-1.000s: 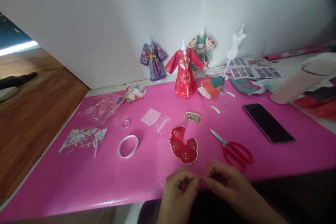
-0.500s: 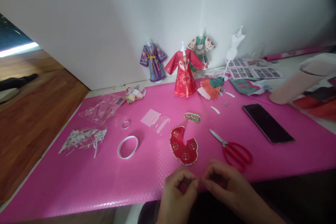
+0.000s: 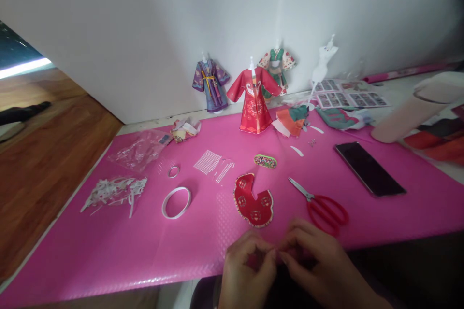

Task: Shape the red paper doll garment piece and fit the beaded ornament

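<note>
At the table's front edge my left hand (image 3: 247, 268) and my right hand (image 3: 314, 260) meet with fingertips pinched together. Whatever lies between the fingertips is too small to make out. Just beyond them a red patterned collar piece (image 3: 255, 205) with a pale trimmed edge lies flat. Scissors (image 3: 319, 206) with red handles rest to the right, close to my right hand, blades pointing away to the left. Past the collar piece lies a small green-rimmed oval dish (image 3: 265, 161) with multicoloured specks.
Tape rolls (image 3: 176, 203), a sheet of stick-on pearls (image 3: 208, 161) and a bag of white strips (image 3: 115, 192) lie left. A phone (image 3: 369, 169) and pink tumbler (image 3: 402, 113) are right. Dressed doll forms, one in a red robe (image 3: 254, 99), and a bare white form (image 3: 325, 63) stand behind.
My fingertips have drawn slightly closer together, and both hands have shifted a little. The things on the table stay where they were.
</note>
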Action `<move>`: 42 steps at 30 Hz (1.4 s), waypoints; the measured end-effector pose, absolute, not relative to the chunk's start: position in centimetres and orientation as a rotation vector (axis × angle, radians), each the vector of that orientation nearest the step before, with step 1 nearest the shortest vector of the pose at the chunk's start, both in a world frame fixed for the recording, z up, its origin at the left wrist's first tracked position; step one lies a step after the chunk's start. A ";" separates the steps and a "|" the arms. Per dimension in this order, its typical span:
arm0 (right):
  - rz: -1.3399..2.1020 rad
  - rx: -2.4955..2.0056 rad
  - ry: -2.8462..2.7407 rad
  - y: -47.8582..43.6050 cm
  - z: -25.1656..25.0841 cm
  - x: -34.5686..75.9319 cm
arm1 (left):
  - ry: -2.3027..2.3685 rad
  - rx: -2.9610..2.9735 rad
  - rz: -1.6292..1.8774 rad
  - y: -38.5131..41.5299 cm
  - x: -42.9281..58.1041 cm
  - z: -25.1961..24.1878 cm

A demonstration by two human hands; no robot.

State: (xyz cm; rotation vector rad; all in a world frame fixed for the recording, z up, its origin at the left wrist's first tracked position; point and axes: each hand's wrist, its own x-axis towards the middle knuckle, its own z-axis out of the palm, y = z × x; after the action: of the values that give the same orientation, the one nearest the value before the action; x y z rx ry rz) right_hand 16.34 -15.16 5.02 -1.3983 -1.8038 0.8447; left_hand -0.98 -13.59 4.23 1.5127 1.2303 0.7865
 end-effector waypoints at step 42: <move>0.529 -1.361 -1.898 -15.2 5.2 16.2 | 1.277 1.575 0.804 -13.7 -0.2 4.3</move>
State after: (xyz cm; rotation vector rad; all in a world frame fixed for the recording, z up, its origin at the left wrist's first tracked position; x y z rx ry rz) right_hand 16.25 -15.23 5.21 -1.3613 -1.8976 0.5289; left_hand -0.24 -13.73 4.30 1.5747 1.2773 0.8039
